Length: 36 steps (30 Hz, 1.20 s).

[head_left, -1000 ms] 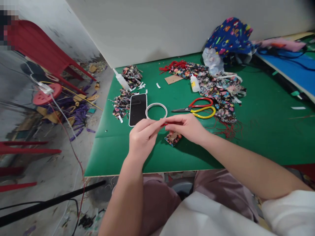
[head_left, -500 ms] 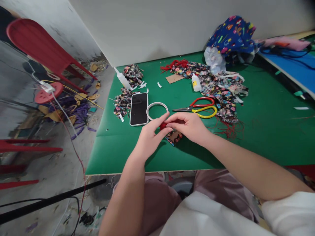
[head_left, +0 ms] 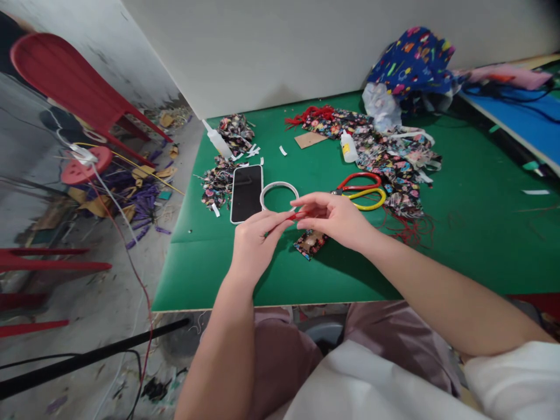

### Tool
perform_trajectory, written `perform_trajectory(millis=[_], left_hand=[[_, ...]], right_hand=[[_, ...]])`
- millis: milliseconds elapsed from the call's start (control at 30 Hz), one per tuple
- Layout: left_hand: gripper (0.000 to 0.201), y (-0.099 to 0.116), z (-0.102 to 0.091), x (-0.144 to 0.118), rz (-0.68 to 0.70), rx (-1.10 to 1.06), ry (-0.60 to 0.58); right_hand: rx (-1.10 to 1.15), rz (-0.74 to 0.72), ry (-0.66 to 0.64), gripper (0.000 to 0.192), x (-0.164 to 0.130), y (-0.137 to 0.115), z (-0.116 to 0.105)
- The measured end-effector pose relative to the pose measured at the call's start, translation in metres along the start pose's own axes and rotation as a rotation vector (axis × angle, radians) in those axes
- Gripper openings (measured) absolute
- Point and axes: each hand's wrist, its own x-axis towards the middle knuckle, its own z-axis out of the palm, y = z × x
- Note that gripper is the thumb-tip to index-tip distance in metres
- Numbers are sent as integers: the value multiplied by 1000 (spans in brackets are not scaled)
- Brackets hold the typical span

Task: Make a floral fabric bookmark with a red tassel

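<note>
Both hands meet above the green table point(head_left: 306, 280), pinching a short red cord point(head_left: 297, 216) between their fingertips. My left hand point(head_left: 256, 239) grips it from the left with thumb and forefinger. My right hand point(head_left: 336, 220) holds the other end, fingers curled. Just below my right hand lies a small floral fabric piece point(head_left: 310, 243) on the table. A white ring point(head_left: 279, 196) sits right behind the fingertips, next to a black phone point(head_left: 246, 193) lying face up.
Red-and-yellow scissors point(head_left: 361, 192) lie behind my right hand. Floral fabric scraps point(head_left: 389, 157) and red threads spread at the back right, with two small glue bottles point(head_left: 348, 147). More scraps point(head_left: 217, 182) lie left of the phone. A red chair point(head_left: 74, 93) stands on the littered floor.
My hands have risen slightly and the fingers have shifted on the red cord, drawing it out between the fingertips. Everything on the table stays in place.
</note>
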Motion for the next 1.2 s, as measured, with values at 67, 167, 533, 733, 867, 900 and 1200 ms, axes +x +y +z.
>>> perform_trajectory(millis=[67,167,533,733,867,900,1200], left_hand=[[20,0,-1,0,20,11,4],[20,-1,-1,-1,53,31,12],[21,-3,-2,-2,85,96,-4],[21,-3,-3,-2,80,106,-28],[22,-4,-4,-2,85,112,-27],[22,-4,-4,-3,94,111,-23],[23,-7,-1,-5,299,160,1]], right_hand=[[116,62,-59,37,1,1,-1],[255,186,-135,34,2,2,-2],[121,191,-55,18,3,9,-3],[105,175,-46,11,4,6,-2],[112,155,-89,23,4,7,-2],[119,153,-106,25,3,8,-2],[198,199,-152,37,3,11,-1]])
